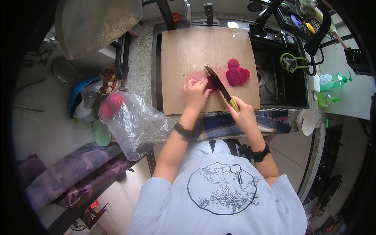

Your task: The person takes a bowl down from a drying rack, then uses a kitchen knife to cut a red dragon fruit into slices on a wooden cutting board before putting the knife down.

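A wooden cutting board (192, 50) lies across the sink in front of me. My right hand (243, 114) is closed around the yellow-green handle of a kitchen knife (218, 83), whose dark blade points up and to the left. The blade lies against the right side of a deep magenta fruit piece (211, 84), which looks like red dragon fruit. With its fingertips, my left hand (196, 93) holds that piece on its left side; the hand and blade partly hide it. Several round magenta slices (233, 77) rest together right of the knife. Pink juice stains the wood around the piece.
A clear plastic bag (141, 123) with red fruit sits left of the board. The black sink basin (271, 85) shows at right, near green soap bottles (330, 81) and a white bowl (306, 122). A plaid cloth (223, 124) lies along the counter edge. Another knife (208, 14) stands in a slotted holder behind.
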`<state>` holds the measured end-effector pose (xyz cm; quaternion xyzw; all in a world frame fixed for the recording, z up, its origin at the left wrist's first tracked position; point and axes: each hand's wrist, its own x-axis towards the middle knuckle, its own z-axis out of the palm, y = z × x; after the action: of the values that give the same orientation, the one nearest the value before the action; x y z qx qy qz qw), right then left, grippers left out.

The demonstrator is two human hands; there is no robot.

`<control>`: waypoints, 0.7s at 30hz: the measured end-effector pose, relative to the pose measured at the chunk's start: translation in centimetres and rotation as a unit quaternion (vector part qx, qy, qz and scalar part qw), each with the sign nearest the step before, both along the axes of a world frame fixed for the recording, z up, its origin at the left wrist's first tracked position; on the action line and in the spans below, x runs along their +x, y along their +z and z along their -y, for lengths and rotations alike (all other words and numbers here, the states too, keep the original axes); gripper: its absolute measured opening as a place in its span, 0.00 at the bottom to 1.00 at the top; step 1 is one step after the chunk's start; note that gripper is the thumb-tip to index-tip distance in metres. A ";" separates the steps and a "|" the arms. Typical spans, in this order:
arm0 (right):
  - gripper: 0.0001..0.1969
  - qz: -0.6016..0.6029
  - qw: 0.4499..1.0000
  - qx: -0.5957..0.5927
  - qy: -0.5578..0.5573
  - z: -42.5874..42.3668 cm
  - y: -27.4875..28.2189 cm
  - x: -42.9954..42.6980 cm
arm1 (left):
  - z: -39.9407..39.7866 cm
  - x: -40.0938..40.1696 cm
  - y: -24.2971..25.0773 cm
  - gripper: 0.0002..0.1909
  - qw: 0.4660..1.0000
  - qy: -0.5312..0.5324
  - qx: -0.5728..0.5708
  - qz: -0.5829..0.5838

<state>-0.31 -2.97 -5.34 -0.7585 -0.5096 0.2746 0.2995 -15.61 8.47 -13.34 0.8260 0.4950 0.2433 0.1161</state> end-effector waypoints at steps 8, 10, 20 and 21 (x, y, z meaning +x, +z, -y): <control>0.15 0.006 1.000 0.003 0.000 0.1 -0.8 -0.1 | -0.1 0.0 0.0 0.21 1.000 0.000 -0.002 -0.005; 0.15 0.011 1.000 -0.003 -0.001 0.1 -0.9 -0.1 | -0.1 -0.1 0.0 0.21 1.000 0.001 -0.001 -0.007; 0.24 0.032 0.997 0.053 0.043 0.2 -0.2 0.0 | -0.1 -0.2 -0.1 0.21 1.000 0.002 -0.003 0.009; 0.25 0.033 0.995 0.071 0.055 0.3 -0.2 -0.1 | -0.1 -0.2 0.0 0.21 1.000 0.002 -0.006 0.009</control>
<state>-0.38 -3.24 -5.50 -0.7147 -0.5781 0.2285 0.3206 -15.76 8.56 -13.36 0.8224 0.4966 0.2480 0.1247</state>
